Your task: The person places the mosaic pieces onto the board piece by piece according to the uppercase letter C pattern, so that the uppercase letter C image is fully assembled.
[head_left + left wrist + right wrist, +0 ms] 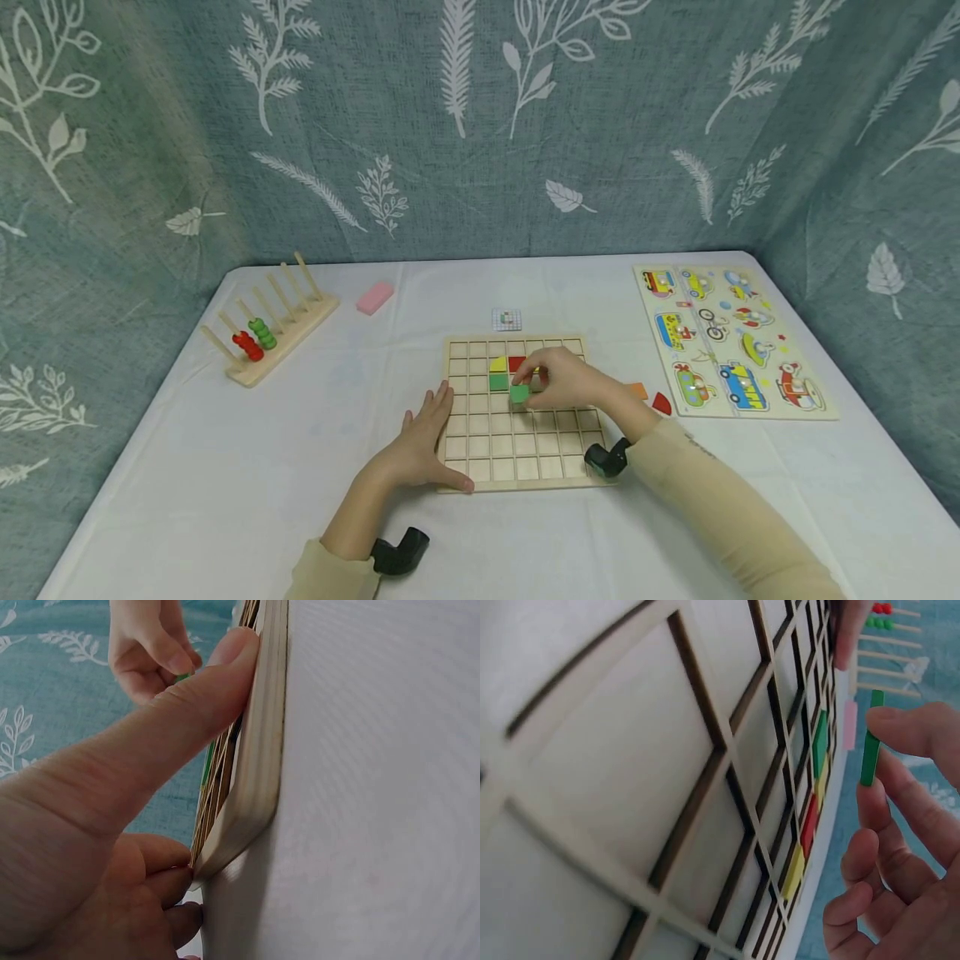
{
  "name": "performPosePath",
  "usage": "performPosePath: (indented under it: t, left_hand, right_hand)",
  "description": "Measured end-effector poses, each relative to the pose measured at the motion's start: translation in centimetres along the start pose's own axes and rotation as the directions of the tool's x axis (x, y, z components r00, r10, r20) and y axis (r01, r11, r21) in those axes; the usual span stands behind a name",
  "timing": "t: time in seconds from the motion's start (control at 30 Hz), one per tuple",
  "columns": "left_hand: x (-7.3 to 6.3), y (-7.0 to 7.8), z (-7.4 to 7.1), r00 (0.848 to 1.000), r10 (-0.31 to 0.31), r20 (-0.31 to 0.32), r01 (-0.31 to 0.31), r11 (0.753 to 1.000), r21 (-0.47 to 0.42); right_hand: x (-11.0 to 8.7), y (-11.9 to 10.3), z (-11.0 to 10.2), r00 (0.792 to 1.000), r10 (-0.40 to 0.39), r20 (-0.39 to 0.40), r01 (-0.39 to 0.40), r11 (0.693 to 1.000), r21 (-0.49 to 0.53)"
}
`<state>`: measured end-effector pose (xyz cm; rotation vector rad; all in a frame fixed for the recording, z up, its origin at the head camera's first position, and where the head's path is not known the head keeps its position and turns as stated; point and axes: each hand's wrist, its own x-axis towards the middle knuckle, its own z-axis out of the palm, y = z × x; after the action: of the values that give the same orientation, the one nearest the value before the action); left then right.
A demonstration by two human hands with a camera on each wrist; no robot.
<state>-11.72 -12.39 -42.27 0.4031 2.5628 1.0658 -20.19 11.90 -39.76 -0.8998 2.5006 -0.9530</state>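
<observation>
A wooden grid board [525,446] lies on the table with a few coloured tiles in its upper cells. Among them are a green tile [498,382], a red tile [516,364] and a yellow tile [793,873]. My right hand [564,379] pinches a green square tile [871,742] between thumb and fingertips, raised above the board. My left hand [418,446] rests at the board's lower left corner, fingers spread along the left side. Its thumb [187,709] presses on the front edge. Part of the upper right cells is hidden behind my right hand.
Behind the board lies a small pattern card [506,319]. An orange piece [637,390] and a red piece [662,403] lie right of it, near a vehicle puzzle board [738,342]. Left stand a peg rack [288,329] with beads and a pink block [375,297].
</observation>
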Motion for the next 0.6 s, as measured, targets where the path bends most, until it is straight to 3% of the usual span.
performPosePath:
  t: [0.23,0.6]
  left_hand:
    - [0.1,-0.1,0.0,1.000,-0.003,0.005,0.003,1.000,0.002]
    - [0.1,-0.1,0.1,1.000,-0.004,0.003,0.004,1.000,0.009]
  right_hand:
    - [1.0,-0.5,0.7,0.999,-0.002,0.051,0.002,1.000,0.009]
    - [2.3,-1.1,1.7,0.997,0.042,0.062,-0.042,0.999,-0.007]
